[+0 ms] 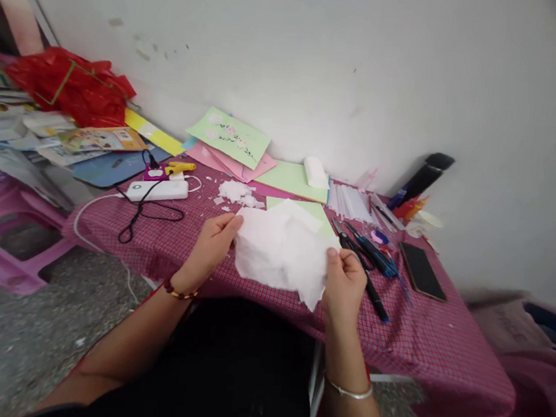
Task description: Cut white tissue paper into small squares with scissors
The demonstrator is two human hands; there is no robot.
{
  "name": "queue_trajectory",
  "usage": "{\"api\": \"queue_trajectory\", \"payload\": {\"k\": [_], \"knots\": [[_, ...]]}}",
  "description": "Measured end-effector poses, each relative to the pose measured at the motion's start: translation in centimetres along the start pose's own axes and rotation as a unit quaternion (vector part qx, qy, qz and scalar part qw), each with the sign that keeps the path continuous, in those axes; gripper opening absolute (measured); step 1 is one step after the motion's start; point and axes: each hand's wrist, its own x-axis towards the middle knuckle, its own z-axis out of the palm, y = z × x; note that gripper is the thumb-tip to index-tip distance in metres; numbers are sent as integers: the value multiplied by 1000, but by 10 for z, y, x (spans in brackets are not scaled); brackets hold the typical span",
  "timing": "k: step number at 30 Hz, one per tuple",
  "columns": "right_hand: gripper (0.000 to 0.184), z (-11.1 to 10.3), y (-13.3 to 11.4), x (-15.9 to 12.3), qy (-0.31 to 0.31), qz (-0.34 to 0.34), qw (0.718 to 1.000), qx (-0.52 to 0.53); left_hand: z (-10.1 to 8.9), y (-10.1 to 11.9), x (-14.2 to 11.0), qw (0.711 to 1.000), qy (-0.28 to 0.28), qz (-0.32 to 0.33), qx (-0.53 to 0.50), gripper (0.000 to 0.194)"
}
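Observation:
A thin white tissue [278, 252], with ragged lower edges, is stretched between my two hands above the front of the table. My left hand [211, 244] pinches its left edge between thumb and fingers. At the opposite edge, my right hand [345, 280] grips it the same way. Under and behind the tissue lies a pale green paper [324, 219], partly hidden. A small heap of torn white scraps [234, 192] is just beyond my left hand. Black-handled scissors [349, 239] lie close to my right hand.
A checked red cloth [414, 338] covers the table. Around it are a green card with painted flowers [230, 136], a white power strip [157, 190] with a black cable, a yellow glue gun [179, 168], white sticks [349, 203] and a phone [422, 270]. A pink stool [9, 231] stands left.

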Motion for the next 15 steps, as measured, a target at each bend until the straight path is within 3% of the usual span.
{"api": "queue_trajectory", "payload": {"k": [8, 12, 15], "knots": [[26, -12, 16, 2, 99, -37, 994, -4, -18, -44, 25, 996, 58, -36, 59, 31], [25, -18, 21, 1, 111, -63, 992, -18, -45, -67, 44, 975, 79, -76, 192, 28], [22, -18, 19, -2, 91, -84, 991, -45, -55, -63, 47, 950, 120, -45, 283, 14]]}}
